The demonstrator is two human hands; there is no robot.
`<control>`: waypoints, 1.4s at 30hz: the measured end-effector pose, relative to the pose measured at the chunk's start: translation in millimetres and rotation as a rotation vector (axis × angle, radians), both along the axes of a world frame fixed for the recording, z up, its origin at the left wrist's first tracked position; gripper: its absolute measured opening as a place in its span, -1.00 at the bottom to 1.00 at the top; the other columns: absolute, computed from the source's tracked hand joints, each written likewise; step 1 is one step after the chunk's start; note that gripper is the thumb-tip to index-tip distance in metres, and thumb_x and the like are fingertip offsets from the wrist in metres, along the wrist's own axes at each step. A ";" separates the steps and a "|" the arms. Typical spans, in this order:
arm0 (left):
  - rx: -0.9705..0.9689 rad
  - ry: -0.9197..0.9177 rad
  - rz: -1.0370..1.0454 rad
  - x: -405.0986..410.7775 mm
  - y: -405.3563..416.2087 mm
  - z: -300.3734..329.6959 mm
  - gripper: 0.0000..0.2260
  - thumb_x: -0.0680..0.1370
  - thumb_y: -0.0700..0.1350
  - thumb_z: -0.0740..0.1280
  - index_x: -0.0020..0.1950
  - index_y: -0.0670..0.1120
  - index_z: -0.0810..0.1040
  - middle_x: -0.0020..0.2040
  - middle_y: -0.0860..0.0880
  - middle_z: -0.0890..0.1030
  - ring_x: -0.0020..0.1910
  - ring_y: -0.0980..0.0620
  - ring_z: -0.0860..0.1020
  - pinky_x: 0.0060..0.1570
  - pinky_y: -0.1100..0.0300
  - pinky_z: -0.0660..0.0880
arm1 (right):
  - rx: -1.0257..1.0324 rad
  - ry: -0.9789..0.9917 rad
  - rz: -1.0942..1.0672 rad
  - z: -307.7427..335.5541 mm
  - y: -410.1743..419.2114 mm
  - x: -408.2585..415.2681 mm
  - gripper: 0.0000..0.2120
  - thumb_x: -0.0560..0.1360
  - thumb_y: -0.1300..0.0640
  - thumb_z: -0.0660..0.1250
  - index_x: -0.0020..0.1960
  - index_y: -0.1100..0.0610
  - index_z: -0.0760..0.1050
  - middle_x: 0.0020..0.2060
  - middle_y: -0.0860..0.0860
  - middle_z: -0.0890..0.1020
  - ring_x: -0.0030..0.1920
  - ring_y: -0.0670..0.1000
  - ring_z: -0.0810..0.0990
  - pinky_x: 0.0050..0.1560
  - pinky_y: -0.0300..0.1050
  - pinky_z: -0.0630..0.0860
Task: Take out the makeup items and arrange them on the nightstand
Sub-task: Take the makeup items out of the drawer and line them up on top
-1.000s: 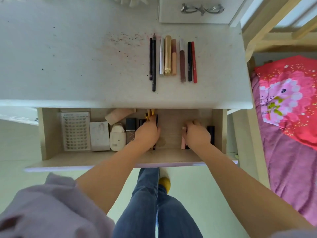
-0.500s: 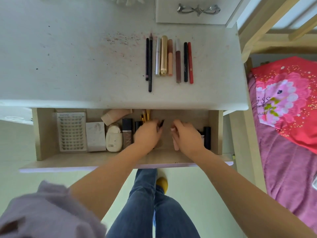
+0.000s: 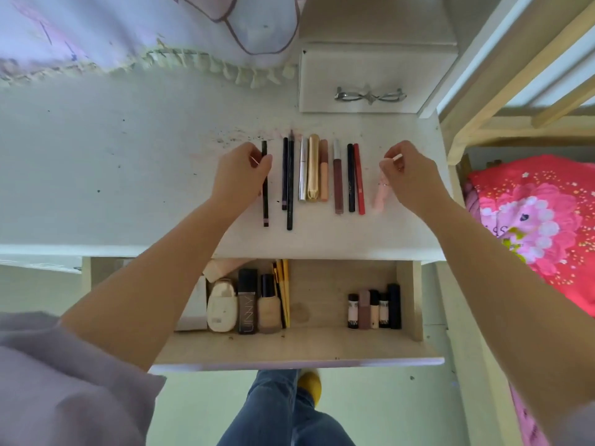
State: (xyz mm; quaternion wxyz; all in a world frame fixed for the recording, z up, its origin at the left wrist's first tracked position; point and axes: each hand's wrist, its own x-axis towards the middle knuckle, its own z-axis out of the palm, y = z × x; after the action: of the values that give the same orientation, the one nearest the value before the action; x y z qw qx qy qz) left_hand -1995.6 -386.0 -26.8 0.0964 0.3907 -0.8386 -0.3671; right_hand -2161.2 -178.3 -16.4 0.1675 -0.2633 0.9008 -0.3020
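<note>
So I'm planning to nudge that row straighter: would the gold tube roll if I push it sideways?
Probably, though not far. The gold tube looks round and smooth, so a sideways push would likely roll it. The silver tube and peach tube lie close on either side and should stop it. It looks rigid and should move as one piece.

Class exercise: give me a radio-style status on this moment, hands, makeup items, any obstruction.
Left hand pinching black pencil, right hand on pink tube, both at the row's ends on the nightstand. More bottles remain in the drawer. Nothing blocking.
</note>
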 end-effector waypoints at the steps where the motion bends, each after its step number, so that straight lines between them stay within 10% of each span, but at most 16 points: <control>1: -0.033 -0.071 -0.003 -7.8 -3.0 -5.2 -0.79 0.59 -0.01 0.22 -0.01 -0.15 0.49 -0.21 -0.03 0.56 -0.30 0.00 0.55 -0.29 0.23 0.44 | 0.034 0.016 0.001 -5.6 -3.7 -4.0 -0.79 0.61 0.10 0.15 0.15 0.20 0.42 -0.14 0.09 0.56 -0.23 0.01 0.47 -0.27 -0.21 0.36; 14: 0.067 0.023 -0.063 68.3 58.9 -9.1 -0.83 0.62 -0.07 0.15 -0.10 -0.10 0.45 -0.33 -0.05 0.51 -0.41 0.04 0.47 -0.35 0.21 0.47 | -0.177 0.036 0.019 -7.9 61.0 86.0 -0.87 0.58 0.24 0.20 0.02 0.08 0.50 -0.27 -0.11 0.53 -0.34 -0.19 0.46 -0.24 -0.38 0.41; 22: 0.096 -0.356 -0.190 119.7 136.7 -87.9 -0.79 0.61 -0.04 0.15 0.19 -0.06 0.44 -0.26 -0.02 0.58 -0.33 0.01 0.56 -0.31 0.07 0.54 | 0.485 -0.149 0.396 -101.3 97.4 135.2 -0.72 0.62 0.07 0.09 0.28 0.07 0.41 0.00 0.06 0.63 -0.11 0.06 0.58 -0.22 -0.13 0.41; 27: 0.047 -0.480 -0.171 93.9 132.0 -124.3 -0.65 0.61 -0.07 0.13 0.38 -0.09 0.27 -0.06 -0.19 0.60 -0.16 -0.18 0.59 -0.26 0.03 0.53 | 0.606 -0.057 0.422 -124.3 90.5 135.5 -0.77 0.63 0.09 0.05 0.09 0.15 0.44 -0.12 0.11 0.63 -0.19 0.12 0.57 -0.32 -0.10 0.40; 33: -0.029 -0.626 -0.200 71.9 134.7 -129.6 -0.73 0.61 -0.02 0.15 0.17 -0.15 0.48 0.02 -0.17 0.60 -0.04 -0.17 0.59 -0.28 0.13 0.41 | 0.576 0.040 0.453 -122.3 89.8 143.8 -0.80 0.60 0.09 0.13 0.17 0.13 0.40 -0.01 0.11 0.56 -0.16 0.15 0.57 -0.31 -0.11 0.41; 42: 0.216 -0.282 -0.157 99.2 155.2 -110.2 -0.93 0.54 -0.07 0.24 -0.09 -0.05 0.45 -0.26 -0.01 0.54 -0.25 -0.03 0.56 -0.14 -0.01 0.57 | 0.467 -0.034 0.470 -121.9 97.0 153.7 -0.69 0.60 0.10 0.15 0.33 0.11 0.31 0.22 0.10 0.48 0.04 0.14 0.56 -0.19 -0.08 0.45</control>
State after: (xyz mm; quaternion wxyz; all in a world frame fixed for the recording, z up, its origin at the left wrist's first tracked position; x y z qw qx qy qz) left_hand -1896.4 -230.9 -137.0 -0.0937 0.3796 -0.8274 -0.4032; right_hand -2007.5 -81.3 -138.3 0.3032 -0.4135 0.8574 -0.0449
